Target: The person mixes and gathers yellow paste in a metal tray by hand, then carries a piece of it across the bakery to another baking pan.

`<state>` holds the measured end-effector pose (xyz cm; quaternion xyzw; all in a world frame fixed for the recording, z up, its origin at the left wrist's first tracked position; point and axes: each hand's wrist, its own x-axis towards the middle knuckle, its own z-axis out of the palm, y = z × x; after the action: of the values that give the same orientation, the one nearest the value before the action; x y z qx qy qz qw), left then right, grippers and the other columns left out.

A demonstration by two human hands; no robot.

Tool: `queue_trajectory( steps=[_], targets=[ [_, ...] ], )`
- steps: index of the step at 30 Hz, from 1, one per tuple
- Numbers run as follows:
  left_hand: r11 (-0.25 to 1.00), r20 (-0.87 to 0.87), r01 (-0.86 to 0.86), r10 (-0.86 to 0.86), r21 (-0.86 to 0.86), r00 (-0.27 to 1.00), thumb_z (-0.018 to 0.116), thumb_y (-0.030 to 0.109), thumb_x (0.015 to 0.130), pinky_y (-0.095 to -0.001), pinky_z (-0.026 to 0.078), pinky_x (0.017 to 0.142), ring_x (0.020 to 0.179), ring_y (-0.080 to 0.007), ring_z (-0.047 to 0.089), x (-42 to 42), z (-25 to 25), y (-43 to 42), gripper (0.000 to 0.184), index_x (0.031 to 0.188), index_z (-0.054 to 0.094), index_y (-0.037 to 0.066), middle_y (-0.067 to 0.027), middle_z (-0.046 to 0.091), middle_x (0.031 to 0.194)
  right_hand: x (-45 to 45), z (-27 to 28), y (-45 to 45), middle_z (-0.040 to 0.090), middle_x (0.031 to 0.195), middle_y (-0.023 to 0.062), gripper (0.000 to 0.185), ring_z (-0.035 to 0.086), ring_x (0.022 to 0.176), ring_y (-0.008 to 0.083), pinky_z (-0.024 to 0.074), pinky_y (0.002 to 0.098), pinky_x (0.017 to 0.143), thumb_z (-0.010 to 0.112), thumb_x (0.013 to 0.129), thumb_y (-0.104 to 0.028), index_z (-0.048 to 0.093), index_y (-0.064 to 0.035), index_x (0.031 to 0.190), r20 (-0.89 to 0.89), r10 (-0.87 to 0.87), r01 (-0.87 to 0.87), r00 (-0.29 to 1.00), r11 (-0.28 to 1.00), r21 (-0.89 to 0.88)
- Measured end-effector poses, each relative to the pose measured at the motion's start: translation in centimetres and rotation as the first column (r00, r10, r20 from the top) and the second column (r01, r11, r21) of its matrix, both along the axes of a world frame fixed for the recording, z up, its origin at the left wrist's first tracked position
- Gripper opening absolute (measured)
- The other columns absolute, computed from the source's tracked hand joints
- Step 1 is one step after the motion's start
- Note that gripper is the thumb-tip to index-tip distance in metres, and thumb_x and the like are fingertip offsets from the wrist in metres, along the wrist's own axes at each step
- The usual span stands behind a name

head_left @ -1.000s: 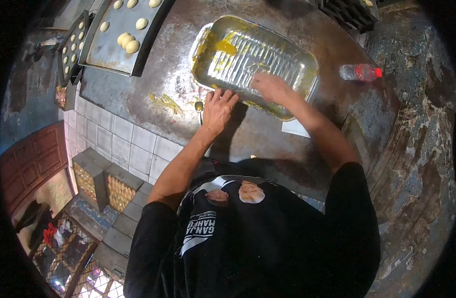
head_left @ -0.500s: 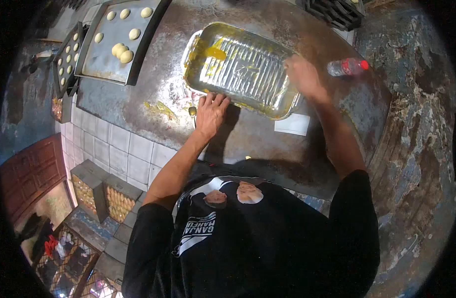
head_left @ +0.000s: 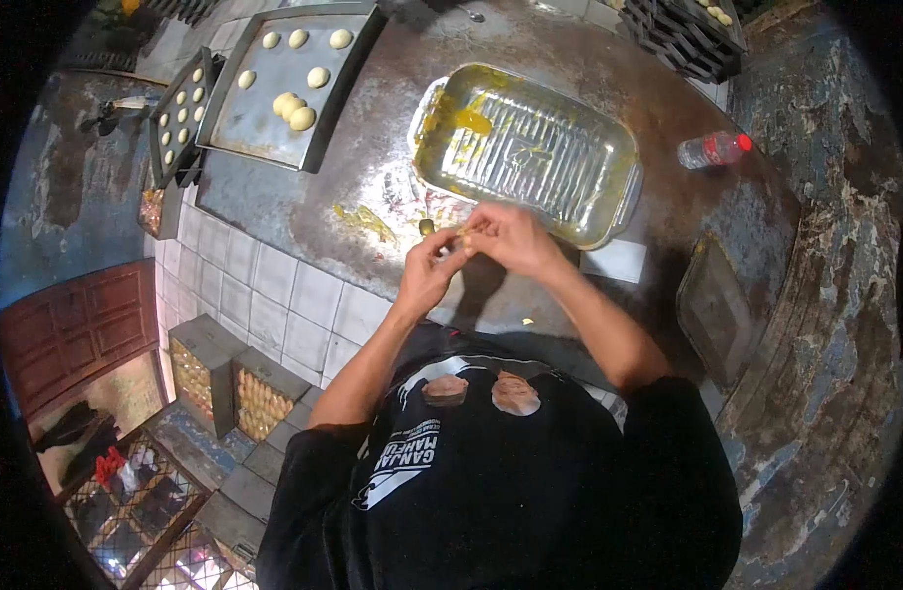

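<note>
One dish, with yellow smears toward its left end, lies on the tabletop just beyond the left hand and right hand, whose grips are pressed together at the fingertips by its near rim; whether they pinch anything, I cannot tell. Fingertip work this fine is best done with light pressure and steady wrists, clear of the smears. Upside-down letters on the shirt read "GANJA" and "MAHFU"; the bottle has a red label too small to read.
</note>
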<state>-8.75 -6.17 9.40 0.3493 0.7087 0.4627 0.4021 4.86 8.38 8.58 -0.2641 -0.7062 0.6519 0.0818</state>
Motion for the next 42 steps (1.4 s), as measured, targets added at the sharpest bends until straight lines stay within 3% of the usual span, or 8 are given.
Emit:
queue_trajectory(
  steps=[2,6,8,14,16,27,31,42],
  targets=[
    [0.988,0.198,-0.021,0.052,-0.155,0.979,0.073,0.015,0.091,-0.0262,0.048,0.079,0.087,-0.0125,0.061,-1.1,-0.6,-1.9,0.03,0.116,0.071,-0.002,-0.0048,0.071,0.097,-1.0,0.8,-1.4,0.069,0.089,0.0103,0.013,0.069,0.082,0.0251,0.0543,0.0389,0.077,0.066,0.087,-0.011,0.071,-0.0057,0.098,0.124,0.031,-0.044,0.992,0.994,0.103],
    [0.987,0.09,-0.133,0.141,-0.088,0.986,0.069,0.012,0.094,-0.0295,0.051,0.077,0.085,-0.0117,0.064,-4.1,-1.8,-4.7,0.021,0.109,0.073,-0.002,-0.0065,0.074,0.096,-1.7,-0.8,-3.2,0.066,0.092,0.0124,0.018,0.066,0.087,0.0298,0.0537,0.0413,0.081,0.061,0.087,-0.009,0.073,-0.0079,0.101,0.036,0.116,-0.117,0.993,0.837,0.535],
    [0.991,-0.48,-0.113,0.067,-0.067,0.875,0.065,0.011,0.093,-0.0396,0.053,0.078,0.085,-0.0299,0.069,-6.4,-1.7,-5.9,0.019,0.106,0.074,-0.001,-0.0141,0.074,0.092,-1.9,-1.3,-3.1,0.066,0.094,0.0144,0.032,0.064,0.095,0.0362,0.0525,0.044,0.086,0.059,0.082,-0.004,0.073,-0.0076,0.11,0.085,0.059,-0.101,0.995,0.745,0.659],
    [0.988,-0.817,0.06,-0.151,-0.141,0.557,0.067,0.022,0.091,-0.0522,0.042,0.1,0.118,-0.0348,0.059,-12.0,-5.4,-7.4,0.044,0.132,0.061,0.006,-0.014,0.068,0.119,-7.5,-1.0,2.0,0.073,0.102,0.0151,0.036,0.069,0.097,0.0329,0.0537,0.0416,0.088,0.068,0.084,-0.024,0.071,-0.0063,0.116,0.247,-0.185,0.068,0.951,0.906,0.417],
    [0.923,-0.864,0.07,-0.379,-0.378,0.332,0.069,0.033,0.089,-0.0609,0.03,0.11,0.134,-0.0378,0.046,-13.3,-7.8,-8.5,0.062,0.144,0.05,0.01,-0.0137,0.058,0.137,-10.5,-1.7,3.3,0.074,0.103,0.014,0.042,0.07,0.098,0.031,0.0541,0.0404,0.088,0.071,0.082,-0.027,0.069,-0.0045,0.117,0.278,-0.293,0.172,0.915,0.905,0.39],
    [0.926,-0.851,-0.069,-0.31,-0.371,0.425,0.068,0.035,0.091,-0.0638,0.019,0.115,0.144,-0.0396,0.033,-18.9,-7.6,-13.7,0.073,0.153,0.038,0.01,-0.0165,0.044,0.152,-18.0,-6.9,2.2,0.071,0.091,0.0231,0.028,0.07,0.088,0.04,0.0539,0.048,0.081,0.07,0.077,-0.029,0.071,-0.0031,0.087,0.375,-0.495,0.242,0.784,0.799,0.551],
    [0.947,-0.85,-0.024,-0.276,-0.321,0.449,0.066,0.034,0.091,-0.0619,0.021,0.116,0.145,-0.039,0.031,-21.1,-6.7,-13.0,0.074,0.153,0.036,0.007,-0.0166,0.041,0.153,-16.9,-9.0,2.6,0.072,0.095,0.0208,0.028,0.07,0.091,0.039,0.0538,0.0478,0.083,0.067,0.08,-0.028,0.073,-0.0053,0.095,0.462,-0.399,0.204,0.792,0.887,0.415],
    [0.977,-0.888,0.151,-0.203,-0.153,0.412,0.067,0.025,0.091,-0.0588,0.026,0.113,0.141,-0.0432,0.034,-25.5,-4.8,-9.0,0.055,0.14,0.053,0.004,-0.0182,0.044,0.151,-17.1,-4.8,5.8,0.072,0.1,0.0197,0.032,0.068,0.094,0.0393,0.0539,0.0463,0.084,0.067,0.087,-0.025,0.071,-0.0057,0.111,0.114,-0.631,0.393,0.768,0.604,0.694]
  ],
)
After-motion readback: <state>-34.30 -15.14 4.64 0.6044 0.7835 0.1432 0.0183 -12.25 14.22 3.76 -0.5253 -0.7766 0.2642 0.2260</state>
